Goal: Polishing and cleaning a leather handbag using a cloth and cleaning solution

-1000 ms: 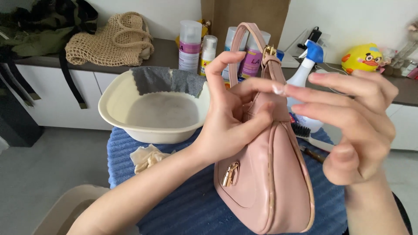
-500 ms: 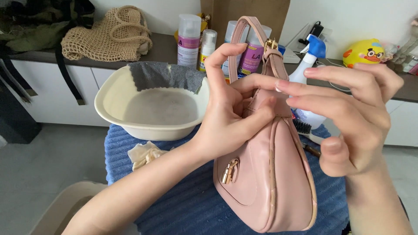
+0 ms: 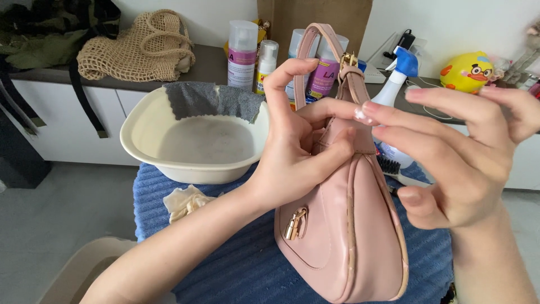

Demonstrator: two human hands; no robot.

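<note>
left hand (image 3: 295, 160) fingers pinching pink leather handbag (image 3: 343, 225) top | right hand (image 3: 461, 163) fingers open, hovering | steady bag upright, press gently

A cream oval basin (image 3: 147, 147) stands on a blue ribbed towel (image 3: 236, 270), and everything else is placed from it. A grey cloth (image 3: 211, 100) hangs over the basin's far rim. Just in front of the basin, on the towel, lies a crumpled cream rag (image 3: 185, 201). Behind the basin runs a dark countertop (image 3: 209, 65); on it, to the far left, sits a woven net bag (image 3: 143, 48) beside dark green fabric (image 3: 42, 36). Directly behind the basin stand several white pump bottles (image 3: 243, 53). To the right of the basin are a spray bottle with a blue trigger (image 3: 398, 76), a black-bristled brush (image 3: 394, 169) and, farther off, a yellow duck toy (image 3: 466, 72).
</note>
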